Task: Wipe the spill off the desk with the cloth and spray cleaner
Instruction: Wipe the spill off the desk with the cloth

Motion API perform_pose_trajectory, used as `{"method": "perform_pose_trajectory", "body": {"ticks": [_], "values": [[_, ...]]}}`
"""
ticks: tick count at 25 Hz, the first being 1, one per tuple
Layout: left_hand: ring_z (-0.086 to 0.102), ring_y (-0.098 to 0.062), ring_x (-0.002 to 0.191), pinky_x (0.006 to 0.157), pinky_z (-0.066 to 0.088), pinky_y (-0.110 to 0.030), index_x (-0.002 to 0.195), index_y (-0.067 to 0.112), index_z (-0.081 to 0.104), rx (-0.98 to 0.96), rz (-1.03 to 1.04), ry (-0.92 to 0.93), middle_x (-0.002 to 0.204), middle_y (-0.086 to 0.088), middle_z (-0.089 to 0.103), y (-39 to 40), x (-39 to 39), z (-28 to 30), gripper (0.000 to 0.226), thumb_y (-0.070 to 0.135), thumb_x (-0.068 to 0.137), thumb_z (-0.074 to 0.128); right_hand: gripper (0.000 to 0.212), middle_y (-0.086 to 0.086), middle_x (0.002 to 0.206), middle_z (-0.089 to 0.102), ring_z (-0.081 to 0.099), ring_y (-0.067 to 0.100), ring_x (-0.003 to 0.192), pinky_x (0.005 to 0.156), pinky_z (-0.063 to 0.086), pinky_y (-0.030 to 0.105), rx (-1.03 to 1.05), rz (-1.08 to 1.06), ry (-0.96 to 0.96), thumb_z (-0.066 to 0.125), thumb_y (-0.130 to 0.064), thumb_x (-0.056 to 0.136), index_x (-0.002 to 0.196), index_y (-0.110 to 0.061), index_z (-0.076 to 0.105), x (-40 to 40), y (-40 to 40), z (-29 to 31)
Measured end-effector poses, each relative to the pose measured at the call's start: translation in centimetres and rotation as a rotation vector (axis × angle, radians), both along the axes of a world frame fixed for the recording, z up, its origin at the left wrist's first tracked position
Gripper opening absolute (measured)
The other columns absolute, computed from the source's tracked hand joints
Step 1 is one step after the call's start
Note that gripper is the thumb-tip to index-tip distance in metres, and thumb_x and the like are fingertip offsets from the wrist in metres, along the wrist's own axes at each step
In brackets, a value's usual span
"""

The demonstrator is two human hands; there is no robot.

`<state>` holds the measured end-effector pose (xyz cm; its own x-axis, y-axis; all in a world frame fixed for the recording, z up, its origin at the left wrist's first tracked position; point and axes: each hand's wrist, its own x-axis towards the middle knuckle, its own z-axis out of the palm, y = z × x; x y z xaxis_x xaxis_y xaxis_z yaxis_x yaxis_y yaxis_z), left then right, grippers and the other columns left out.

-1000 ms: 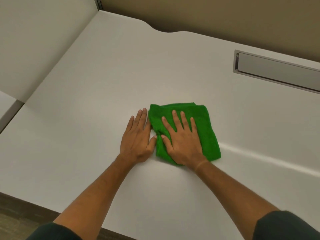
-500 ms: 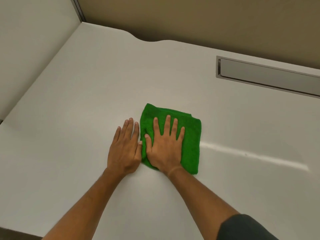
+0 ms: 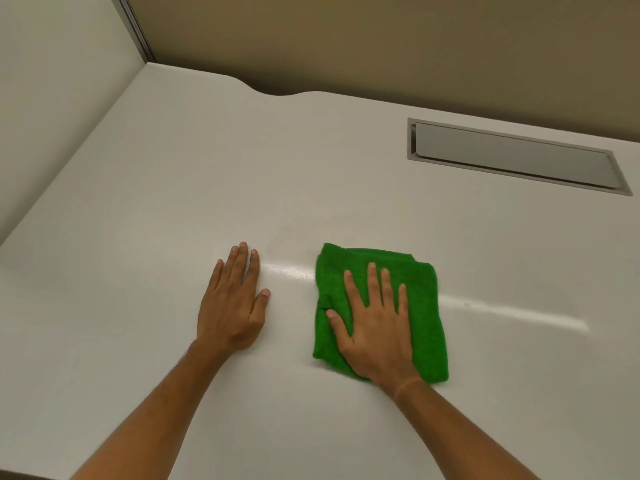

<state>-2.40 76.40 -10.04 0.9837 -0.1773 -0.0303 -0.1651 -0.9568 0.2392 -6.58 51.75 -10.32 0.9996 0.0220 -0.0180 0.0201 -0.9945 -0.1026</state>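
Observation:
A folded green cloth lies flat on the white desk, right of centre. My right hand presses down on it, palm flat and fingers spread. My left hand rests flat on the bare desk a hand's width to the left of the cloth, fingers together, holding nothing. A faint shiny streak runs across the desk between the hands and on past the cloth to the right. No spray bottle is in view.
A grey recessed cable tray lid sits in the desk at the back right. Partition walls close off the back and left. The desk's back edge has a curved notch.
My right hand has slid the cloth to the right, away from my left hand, which stayed flat on the desk. A gap now separates them.

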Motion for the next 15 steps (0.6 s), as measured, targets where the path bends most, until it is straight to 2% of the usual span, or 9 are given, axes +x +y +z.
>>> {"method": "perform_pose_trajectory", "body": {"ticks": [4,8,11,15], "values": [[-0.005,-0.018,0.149,0.121,0.001,-0.038,0.153,0.009,0.006,0.006,0.008,-0.004,0.162,-0.009,0.001,-0.1,0.0,0.0,0.073,0.046,0.091,0.015,0.078,0.020,0.161,0.016,0.014,0.037,0.148,0.116,0.011,0.062,-0.018,-0.239,0.010,0.018,-0.071,0.092,0.155,-0.024,0.022,0.5,-2.3,0.3],[-0.003,-0.019,0.149,0.121,0.003,-0.039,0.153,0.009,0.008,0.010,0.004,-0.015,0.162,-0.010,0.004,-0.2,0.0,0.0,0.072,0.044,0.091,0.017,0.077,0.022,0.161,0.012,0.009,0.039,0.148,0.116,0.008,0.064,-0.022,-0.332,0.040,0.017,-0.069,0.092,0.156,-0.027,0.011,3.4,-3.6,0.5],[-0.003,-0.019,0.149,0.121,0.003,-0.040,0.153,0.008,0.008,0.014,0.006,-0.018,0.162,-0.010,0.004,-0.3,0.0,-0.1,0.071,0.043,0.091,0.018,0.074,0.023,0.161,0.007,0.005,0.041,0.148,0.115,0.004,0.065,-0.011,-0.323,0.060,0.019,-0.066,0.093,0.156,-0.030,0.006,6.4,-3.7,0.5],[-0.002,-0.021,0.149,0.121,0.004,-0.040,0.153,0.008,0.010,0.031,0.009,-0.023,0.162,-0.012,0.006,-0.3,0.1,-0.2,0.070,0.041,0.092,0.021,0.069,0.021,0.162,0.006,0.004,0.041,0.148,0.115,0.005,0.065,-0.039,-0.193,0.060,0.022,-0.059,0.095,0.156,-0.030,0.007,10.4,-2.0,0.5]]}}
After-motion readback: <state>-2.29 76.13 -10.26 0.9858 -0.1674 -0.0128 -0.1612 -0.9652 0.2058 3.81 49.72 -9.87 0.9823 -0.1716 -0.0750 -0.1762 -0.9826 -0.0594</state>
